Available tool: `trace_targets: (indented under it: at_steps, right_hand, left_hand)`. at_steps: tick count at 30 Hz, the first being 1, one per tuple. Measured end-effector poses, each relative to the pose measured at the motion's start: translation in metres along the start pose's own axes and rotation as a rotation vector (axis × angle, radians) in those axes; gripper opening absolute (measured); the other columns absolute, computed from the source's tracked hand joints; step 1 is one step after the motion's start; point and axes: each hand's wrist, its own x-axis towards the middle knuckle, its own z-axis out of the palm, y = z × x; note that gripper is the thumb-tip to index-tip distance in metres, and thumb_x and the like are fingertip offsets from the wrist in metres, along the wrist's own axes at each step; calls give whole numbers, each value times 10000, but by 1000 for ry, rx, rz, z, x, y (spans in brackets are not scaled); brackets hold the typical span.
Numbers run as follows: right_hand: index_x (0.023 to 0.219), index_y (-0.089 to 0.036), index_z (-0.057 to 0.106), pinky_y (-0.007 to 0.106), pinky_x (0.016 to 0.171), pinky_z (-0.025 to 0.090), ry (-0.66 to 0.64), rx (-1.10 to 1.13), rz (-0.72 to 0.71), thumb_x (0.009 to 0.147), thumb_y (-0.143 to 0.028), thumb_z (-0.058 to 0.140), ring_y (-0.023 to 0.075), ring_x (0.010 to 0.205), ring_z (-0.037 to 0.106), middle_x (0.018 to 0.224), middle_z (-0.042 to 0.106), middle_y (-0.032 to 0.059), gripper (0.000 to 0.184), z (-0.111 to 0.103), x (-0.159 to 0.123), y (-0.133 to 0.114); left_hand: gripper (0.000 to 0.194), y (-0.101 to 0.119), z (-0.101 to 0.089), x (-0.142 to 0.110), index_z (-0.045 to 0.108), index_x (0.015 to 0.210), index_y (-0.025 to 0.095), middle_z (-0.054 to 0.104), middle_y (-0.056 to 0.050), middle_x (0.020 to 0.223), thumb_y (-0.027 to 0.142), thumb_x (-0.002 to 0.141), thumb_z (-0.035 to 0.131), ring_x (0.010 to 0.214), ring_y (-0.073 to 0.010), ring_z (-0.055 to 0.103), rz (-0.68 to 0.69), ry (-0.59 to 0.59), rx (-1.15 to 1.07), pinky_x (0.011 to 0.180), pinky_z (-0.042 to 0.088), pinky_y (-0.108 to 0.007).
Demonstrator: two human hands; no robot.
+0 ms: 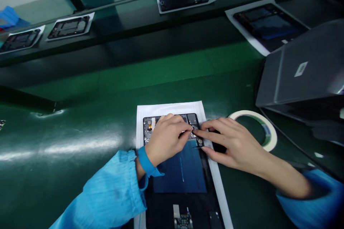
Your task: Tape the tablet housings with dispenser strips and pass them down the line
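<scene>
Meeting over the far right corner of the device (185,202), the two hands cover part of its circuitry. The device lies on a white sheet (221,193) in the near middle of the green bench (88,179); its near end is cut off by the bottom edge of view.

The left hand (168,136) has thumb and forefinger pressed together; I cannot tell what, if anything, they pinch. Its wristband (146,162) overlaps the blue panel (176,182). The right hand (233,141) comes in with fingers spread, the forefinger reaching close to the left fingertips. A thin dark thing (197,147) juts left from beside the right thumb, too fine to make out, and whether it is held I cannot tell.

Right of the device, a tape roll (272,134) is partly hidden by the right hand. Farther right, the grey box (309,61) hides part of a far right device (274,25). At the far left, another device (21,39) is cut off.
</scene>
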Motion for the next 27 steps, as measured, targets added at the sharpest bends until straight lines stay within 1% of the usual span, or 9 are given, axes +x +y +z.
trace_targets:
  at_steps: [6,12,19,27]
  right_hand:
    - [1135,-188,640,359,742,407,4,17,-4,909,-315,522,204,875,544,1026,617,93,285,-2,0,0]
    - [1116,-211,642,352,731,394,19,15,-13,911,-317,526,192,861,533,1018,614,83,259,-2,1,1]
    - [1135,-219,644,363,743,387,-11,21,6,913,-337,516,196,861,526,1022,601,87,283,-2,1,-1]
    - [1138,-245,652,358,748,375,-46,68,54,904,-321,529,192,869,515,1033,588,79,275,-3,4,-2]
  left_hand:
    - [118,1,0,0,688,864,207,644,-10,831,211,896,574,804,-180,536,3,6,-12,756,391,-336]
    - [108,2,0,1,675,865,197,645,-13,840,194,892,570,820,-184,544,-4,25,-16,758,392,-336]
    - [125,1,1,1,670,857,201,635,-10,838,197,902,553,822,-180,542,-1,23,-10,758,393,-342]
    - [117,2,1,2,651,822,195,628,-9,821,158,877,554,813,-179,547,-6,33,-14,763,395,-339]
